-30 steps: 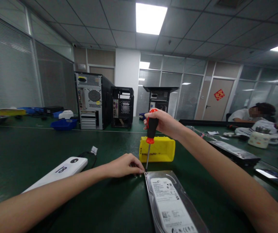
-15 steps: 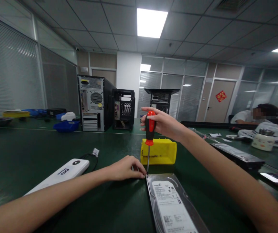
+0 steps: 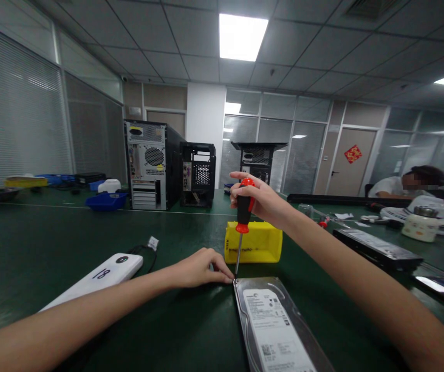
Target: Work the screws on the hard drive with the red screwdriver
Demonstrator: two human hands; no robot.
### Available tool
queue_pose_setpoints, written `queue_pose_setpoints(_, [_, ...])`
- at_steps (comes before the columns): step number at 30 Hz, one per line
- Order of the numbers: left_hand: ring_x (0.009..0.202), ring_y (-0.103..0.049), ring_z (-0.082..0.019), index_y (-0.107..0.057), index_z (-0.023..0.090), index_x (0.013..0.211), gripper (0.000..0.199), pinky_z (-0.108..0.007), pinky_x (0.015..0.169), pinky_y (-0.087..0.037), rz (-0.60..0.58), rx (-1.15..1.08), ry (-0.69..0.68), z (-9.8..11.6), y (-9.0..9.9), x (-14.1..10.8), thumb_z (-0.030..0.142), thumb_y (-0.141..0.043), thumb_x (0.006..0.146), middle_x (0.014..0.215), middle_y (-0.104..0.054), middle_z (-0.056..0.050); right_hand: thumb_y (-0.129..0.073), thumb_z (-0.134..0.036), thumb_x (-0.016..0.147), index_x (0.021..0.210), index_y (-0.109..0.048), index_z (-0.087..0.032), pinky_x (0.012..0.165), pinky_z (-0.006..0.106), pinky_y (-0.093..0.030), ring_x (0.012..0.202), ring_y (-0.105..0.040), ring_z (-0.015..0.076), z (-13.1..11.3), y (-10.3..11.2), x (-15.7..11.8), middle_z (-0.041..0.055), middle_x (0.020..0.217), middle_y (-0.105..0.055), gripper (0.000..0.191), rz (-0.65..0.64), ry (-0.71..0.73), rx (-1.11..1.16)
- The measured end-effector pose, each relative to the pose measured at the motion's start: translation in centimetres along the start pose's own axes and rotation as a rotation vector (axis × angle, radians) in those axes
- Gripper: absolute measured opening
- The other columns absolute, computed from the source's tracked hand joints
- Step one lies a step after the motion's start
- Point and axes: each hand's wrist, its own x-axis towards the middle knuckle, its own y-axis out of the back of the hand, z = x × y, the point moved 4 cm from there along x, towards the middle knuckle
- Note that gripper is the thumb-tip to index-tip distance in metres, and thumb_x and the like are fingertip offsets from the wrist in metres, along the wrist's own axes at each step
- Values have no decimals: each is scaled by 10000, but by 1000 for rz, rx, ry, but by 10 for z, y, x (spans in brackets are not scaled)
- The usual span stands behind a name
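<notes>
My right hand [image 3: 260, 199] is closed round the black and red handle of a screwdriver [image 3: 244, 212]. The shaft leans slightly, and its tip meets the far left corner of a silver hard drive [image 3: 260, 289] with a white label. At that same corner, my left hand [image 3: 202, 269] has thumb and forefinger brought together in a pinch, touching the drive's edge beside the tip. Whatever lies between those fingertips is too small to make out. Directly behind the drive stands a yellow plastic bin [image 3: 264, 243].
A white power bank [image 3: 98, 281] marked 18 lies left, with a cable. Behind are a blue tray [image 3: 106, 201] and computer cases [image 3: 148, 165]. To the right are another drive [image 3: 377, 248], a phone [image 3: 442, 284] and a cream jar [image 3: 421, 225]. Another person [image 3: 388, 183] sits far right.
The screwdriver's handle has tilted a little to the right, with my right hand turned along with it. My left hand and the hard drive have stayed put.
</notes>
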Motion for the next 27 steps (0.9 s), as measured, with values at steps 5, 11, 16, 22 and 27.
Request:
queue_pose_setpoints(5, [866,-607,-146,-681,200,926,199,-203,772,-424,-3,-9,-8,-3,0,1,294,-567,792,948,-671,-24,-586,-117,673,1016,-452,-212,695,290,-462,683,-523,106,2,1,1,-31,743,-520,381,24,9,46])
queue_pose_setpoints(11, [859,-605,-149,-681,194,923,206,-205,761,-424,-19,-12,3,-4,0,1,302,-559,798,948,-672,-24,-560,-78,636,955,-469,-212,713,303,-470,716,-510,113,2,0,2,-33,740,-475,357,20,23,111])
queue_pose_setpoints(16, [853,-606,-147,-679,189,928,215,-201,753,-426,-13,-6,-5,-7,-1,1,311,-556,799,948,-672,-25,-551,-71,627,909,-480,-206,704,295,-470,705,-513,105,1,-1,2,-32,750,-465,321,9,18,138])
queue_pose_setpoints(22, [853,-609,-142,-679,184,921,213,-195,760,-423,1,0,-31,-8,-2,2,311,-561,796,935,-675,-20,-550,-71,605,912,-477,-204,674,290,-476,706,-526,117,1,0,4,-26,754,-480,342,3,-17,106])
queue_pose_setpoints(27, [848,-608,-143,-678,183,926,215,-199,752,-424,-9,8,-24,-7,-1,2,307,-554,801,941,-673,-23,-549,-69,626,928,-477,-199,686,292,-482,722,-547,121,3,4,6,-17,780,-502,336,-23,-32,97])
